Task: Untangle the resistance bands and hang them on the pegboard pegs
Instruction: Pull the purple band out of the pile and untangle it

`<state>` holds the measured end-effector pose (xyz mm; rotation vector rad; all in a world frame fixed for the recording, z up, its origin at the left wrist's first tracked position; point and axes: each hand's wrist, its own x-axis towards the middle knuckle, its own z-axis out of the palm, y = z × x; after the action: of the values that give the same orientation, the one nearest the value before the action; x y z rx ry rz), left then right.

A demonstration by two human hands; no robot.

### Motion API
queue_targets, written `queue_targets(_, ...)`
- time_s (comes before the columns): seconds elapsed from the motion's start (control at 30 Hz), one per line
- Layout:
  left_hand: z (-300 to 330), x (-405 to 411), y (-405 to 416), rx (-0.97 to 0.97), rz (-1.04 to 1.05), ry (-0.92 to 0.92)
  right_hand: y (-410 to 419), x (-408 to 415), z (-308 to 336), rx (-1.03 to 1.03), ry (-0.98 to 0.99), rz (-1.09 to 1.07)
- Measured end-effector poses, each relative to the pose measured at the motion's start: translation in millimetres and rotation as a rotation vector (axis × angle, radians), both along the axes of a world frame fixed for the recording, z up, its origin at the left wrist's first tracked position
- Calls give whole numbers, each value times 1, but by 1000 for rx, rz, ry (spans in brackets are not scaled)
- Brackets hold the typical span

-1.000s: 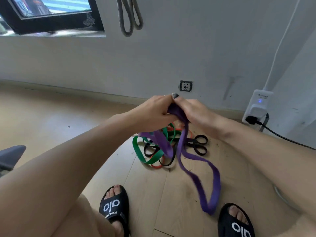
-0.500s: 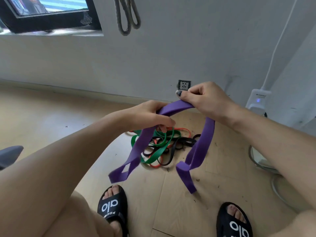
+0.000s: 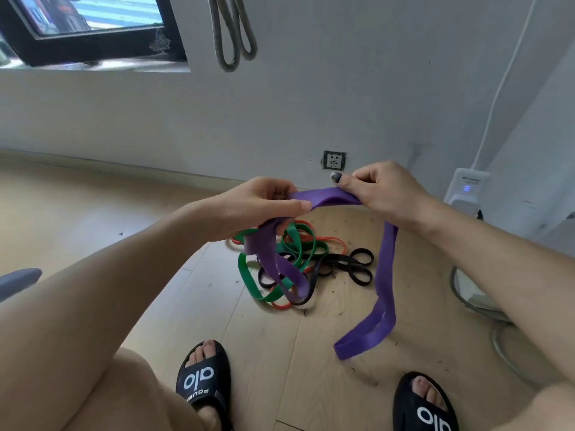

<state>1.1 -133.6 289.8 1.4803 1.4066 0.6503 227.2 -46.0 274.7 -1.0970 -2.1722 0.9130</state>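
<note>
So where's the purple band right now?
In the head view the purple band is up off the floor, stretched between the left hand and right hand, its ends drooping over the tangled pile.

Grey band's (image 3: 232,32) top beyond frame.

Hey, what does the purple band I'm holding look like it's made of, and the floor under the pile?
Purple band: likely rubber or latex, matte. It is a flat strip that drapes limply and folds over itself between the left hand and right hand.
Floor: pale wood-look planks with visible seams and a low sheen. Whether it is real wood or laminate cannot be told.
</note>
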Motion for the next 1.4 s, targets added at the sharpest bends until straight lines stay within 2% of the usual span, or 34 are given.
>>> queue_targets(0.13, 0, 2, 2, 102, 11, 126, -2, 2, 1, -32, -21, 65)
queue_targets(0.3, 4, 6, -2, 66, -27, 44, -5, 2, 6, -131, -8, 130)
queue_targets(0.4, 5, 7, -2, 57, -39, -2, -13, -6, 3, -118, -20, 184)
queue_targets(0.53, 3, 8, -4, -2, -112, 54, -11, -10, -1, -45, -25, 76)
queue_targets(0.63, 3, 7, -3, -2, -107, 55, -12, -9, 1, -52, -11, 86)
queue_targets(0.87, 8, 5, -7, -44, -145, -56, -23, -5, 11, -151, -43, 219)
queue_targets(1.0, 8, -1, -8, -195, -174, -197, -27, -4, 13, -215, -72, 260)
queue_targets(1.1, 8, 0, -8, -222, -136, -249, -25, -5, 15, -217, -17, 246)
queue_targets(1.4, 7, 4, -10, -198, -159, -91, -29, -3, 18, -254, 53, 258)
